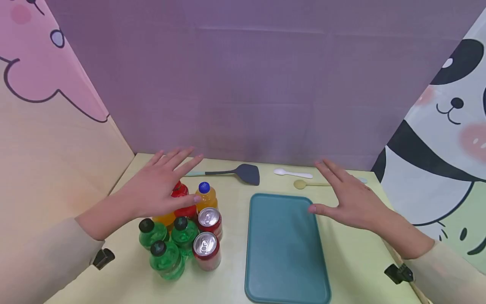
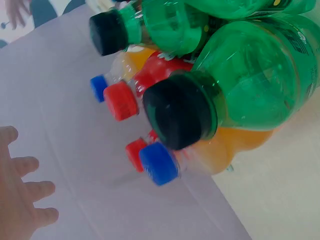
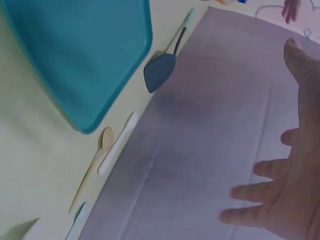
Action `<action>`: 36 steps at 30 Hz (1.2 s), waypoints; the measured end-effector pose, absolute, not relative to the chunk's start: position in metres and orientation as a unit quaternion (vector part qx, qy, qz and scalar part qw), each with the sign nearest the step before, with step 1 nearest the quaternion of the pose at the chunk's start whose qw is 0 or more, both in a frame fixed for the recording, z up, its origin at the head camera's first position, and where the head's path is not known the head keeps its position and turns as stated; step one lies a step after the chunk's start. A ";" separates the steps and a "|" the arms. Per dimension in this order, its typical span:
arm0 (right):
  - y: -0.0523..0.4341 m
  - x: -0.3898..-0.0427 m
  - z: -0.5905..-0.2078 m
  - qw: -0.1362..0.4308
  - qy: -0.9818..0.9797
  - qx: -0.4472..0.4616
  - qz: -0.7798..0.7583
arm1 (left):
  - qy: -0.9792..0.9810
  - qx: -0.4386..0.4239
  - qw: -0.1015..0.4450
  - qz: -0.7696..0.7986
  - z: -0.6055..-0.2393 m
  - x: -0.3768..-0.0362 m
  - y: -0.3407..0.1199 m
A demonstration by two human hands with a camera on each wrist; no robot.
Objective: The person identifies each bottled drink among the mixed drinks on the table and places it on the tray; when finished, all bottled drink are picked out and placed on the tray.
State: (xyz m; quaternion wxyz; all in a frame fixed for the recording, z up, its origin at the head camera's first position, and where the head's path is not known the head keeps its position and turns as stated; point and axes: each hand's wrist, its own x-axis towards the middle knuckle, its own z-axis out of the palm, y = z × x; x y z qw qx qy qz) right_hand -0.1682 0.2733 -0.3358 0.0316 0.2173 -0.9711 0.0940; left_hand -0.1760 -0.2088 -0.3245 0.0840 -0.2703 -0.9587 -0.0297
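Nearest me on the tabletop (image 1: 353, 270) sits the cluster of drinks: three green bottles (image 1: 167, 259) with black caps up front, two red cans (image 1: 206, 250) beside them on the right, and behind those an orange bottle (image 1: 206, 196) with a blue cap and a red bottle (image 1: 181, 195). To their right lies the teal tray (image 1: 284, 249), its long axis running away from me. My left hand (image 1: 161, 185) hovers flat over the back of the cluster, fingers straight and spread, holding nothing; from the head view I think it hangs just above the red bottle's cap and is not touching, though that is hard to judge. The bottles stand upright directly below and slightly toward me from that palm, so this hand is far the nearer one. My right hand (image 1: 347, 198) hovers over the tray's far right corner, fingers also spread and bare, thumb pointing toward the tray. Farther back, near the purple wall, lie a dark spatula (image 1: 243, 172), a white spoon (image 1: 292, 173) and a tan spoon (image 1: 305, 184).
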 end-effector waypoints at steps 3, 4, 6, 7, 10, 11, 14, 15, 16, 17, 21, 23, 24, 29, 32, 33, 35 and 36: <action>0.282 -0.166 -0.336 0.014 -0.971 0.203 0.126 | -0.961 -0.259 0.090 -0.048 -0.319 -0.172 -0.218; 0.286 -0.165 -0.337 0.008 -0.970 0.201 0.135 | -0.962 -0.252 0.090 -0.056 -0.318 -0.170 -0.221; 0.292 -0.164 -0.340 0.000 -0.967 0.201 0.157 | -0.965 -0.237 0.091 -0.072 -0.317 -0.166 -0.229; 0.296 -0.163 -0.344 0.000 -0.965 0.201 0.168 | -0.966 -0.229 0.091 -0.079 -0.317 -0.164 -0.233; 0.304 -0.161 -0.358 -0.005 -0.959 0.196 0.205 | -0.969 -0.204 0.087 -0.109 -0.320 -0.156 -0.248; 0.306 -0.160 -0.364 -0.008 -0.956 0.192 0.221 | -0.969 -0.197 0.084 -0.119 -0.322 -0.153 -0.253; 0.312 -0.155 -0.385 -0.014 -0.948 0.178 0.263 | -0.970 -0.172 0.071 -0.159 -0.330 -0.145 -0.267; 0.314 -0.153 -0.392 -0.017 -0.945 0.173 0.277 | -0.969 -0.163 0.064 -0.173 -0.334 -0.142 -0.272; 0.315 -0.152 -0.399 -0.019 -0.942 0.167 0.289 | -0.968 -0.156 0.059 -0.190 -0.339 -0.139 -0.276; 0.316 -0.150 -0.406 -0.021 -0.940 0.160 0.301 | -0.966 -0.149 0.054 -0.205 -0.344 -0.136 -0.280; 0.320 -0.145 -0.434 -0.025 -0.934 0.131 0.331 | -0.957 -0.129 0.038 -0.257 -0.369 -0.124 -0.292; 0.321 -0.143 -0.447 -0.032 -0.932 0.115 0.343 | -0.954 -0.121 0.036 -0.274 -0.382 -0.118 -0.297; 0.322 -0.142 -0.453 -0.041 -0.930 0.105 0.350 | -0.951 -0.117 0.032 -0.283 -0.388 -0.115 -0.299; 0.323 -0.136 -0.476 -0.107 -0.904 0.044 0.411 | -0.938 -0.110 0.016 -0.329 -0.416 -0.099 -0.307; 0.322 -0.134 -0.488 -0.128 -0.890 0.019 0.437 | -0.931 -0.118 0.010 -0.345 -0.429 -0.093 -0.308; 0.321 -0.133 -0.491 -0.131 -0.888 0.014 0.441 | -0.930 -0.121 0.008 -0.348 -0.433 -0.092 -0.307; 0.319 -0.132 -0.496 -0.131 -0.884 0.009 0.448 | -0.926 -0.124 0.001 -0.357 -0.438 -0.090 -0.307; 0.318 -0.131 -0.498 -0.130 -0.883 0.007 0.451 | -0.924 -0.125 -0.001 -0.362 -0.440 -0.090 -0.306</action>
